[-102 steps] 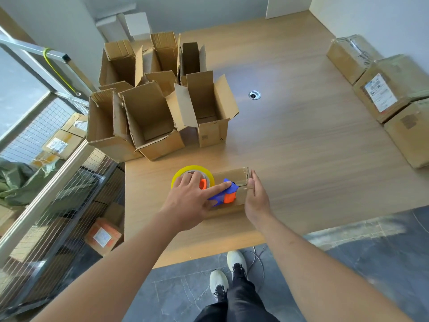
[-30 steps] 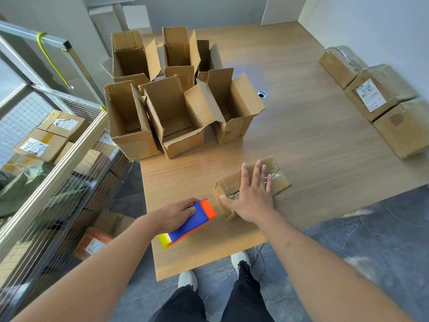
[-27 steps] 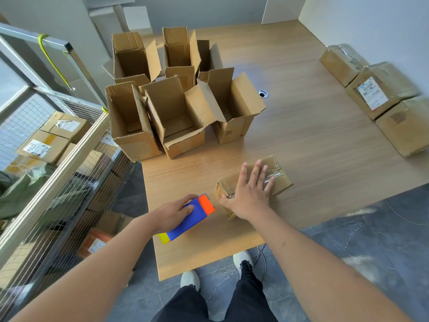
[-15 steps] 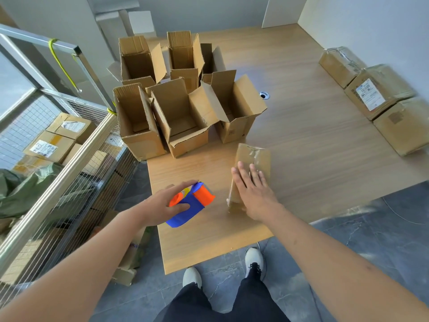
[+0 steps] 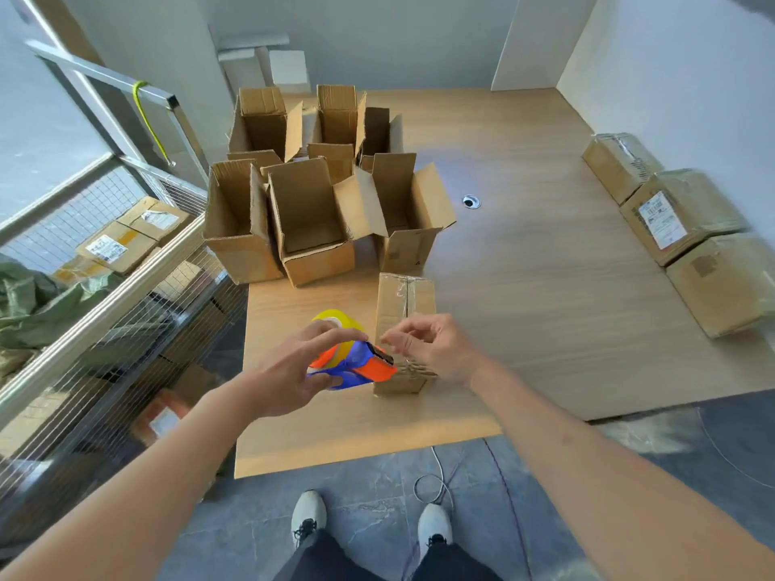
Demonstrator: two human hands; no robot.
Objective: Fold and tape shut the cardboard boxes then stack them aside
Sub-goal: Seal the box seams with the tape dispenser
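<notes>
Work looks early: left hand (image 5: 289,371) fingers curl round the tape dispenser (image 5: 350,362) beside the closed box (image 5: 404,325), right hand (image 5: 436,350) fingers loosely bent just over it, holding nothing visible, several open boxes (image 5: 310,220) beyond them untaped, three sealed boxes (image 5: 679,220) far right.

Wood-grain surface (image 5: 545,287) with round cable hole (image 5: 471,201). White walls (image 5: 671,77). Dark grey stone floor (image 5: 369,496). Wire-mesh railing (image 5: 105,287) at left. Daylight from left window (image 5: 42,119).
</notes>
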